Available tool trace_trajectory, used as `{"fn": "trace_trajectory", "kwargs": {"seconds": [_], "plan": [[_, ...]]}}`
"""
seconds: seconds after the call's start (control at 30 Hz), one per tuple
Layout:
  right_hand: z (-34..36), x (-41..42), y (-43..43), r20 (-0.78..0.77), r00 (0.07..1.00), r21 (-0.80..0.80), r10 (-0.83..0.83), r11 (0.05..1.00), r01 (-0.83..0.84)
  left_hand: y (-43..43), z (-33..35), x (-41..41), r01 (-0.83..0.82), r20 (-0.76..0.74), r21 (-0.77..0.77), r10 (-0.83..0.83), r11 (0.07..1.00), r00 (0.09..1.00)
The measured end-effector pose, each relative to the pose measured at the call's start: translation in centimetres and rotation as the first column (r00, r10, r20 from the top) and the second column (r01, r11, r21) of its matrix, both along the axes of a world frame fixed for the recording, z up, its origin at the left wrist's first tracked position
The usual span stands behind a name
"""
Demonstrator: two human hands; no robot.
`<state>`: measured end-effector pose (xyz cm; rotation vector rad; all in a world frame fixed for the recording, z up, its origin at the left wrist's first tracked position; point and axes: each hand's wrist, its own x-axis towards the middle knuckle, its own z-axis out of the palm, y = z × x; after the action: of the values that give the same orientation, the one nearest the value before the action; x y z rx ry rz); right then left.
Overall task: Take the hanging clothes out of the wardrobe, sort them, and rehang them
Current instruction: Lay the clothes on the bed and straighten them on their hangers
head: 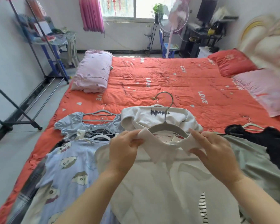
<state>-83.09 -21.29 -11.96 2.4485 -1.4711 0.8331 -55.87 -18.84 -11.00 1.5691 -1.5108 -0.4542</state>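
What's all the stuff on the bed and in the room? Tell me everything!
shirt: one, white, nearest, on the bed
hanger: one, grey, inside the shirt's neck
sweater: one, white with dark print, behind the shirt
dress: one, blue with cartoon faces, left
top: one, pale blue, behind the dress
grey cloth: one, right of the shirt
black cloth: one, far right
bedspread: one, orange-red, covering the bed
quilt: one, pink, folded, far left
pillow: one, red, far right
fan: one, pinkish, by the window
curtain: one, pink, by the window
left hand: pinches the collar
right hand: pinches the collar
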Motion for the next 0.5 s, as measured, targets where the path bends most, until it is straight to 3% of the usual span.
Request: {"fn": "trace_trajectory", "kwargs": {"seconds": [0.2, 0.5], "plan": [[3.5, 5.8, 6.3, 0.044, 0.997, -0.04, 0.064, 0.997, -0.063, 8.2, 4.1, 6.2, 0.014, -0.024, 0.027, -0.014, 1.0, 1.0], [8.8, 11.6, 13.5, 0.07, 0.961, -0.131, 0.267, 0.958, -0.256, 21.8, 10.9, 9.7, -0.188, -0.008, 0.005, 0.188, 0.982, 0.982]]}}
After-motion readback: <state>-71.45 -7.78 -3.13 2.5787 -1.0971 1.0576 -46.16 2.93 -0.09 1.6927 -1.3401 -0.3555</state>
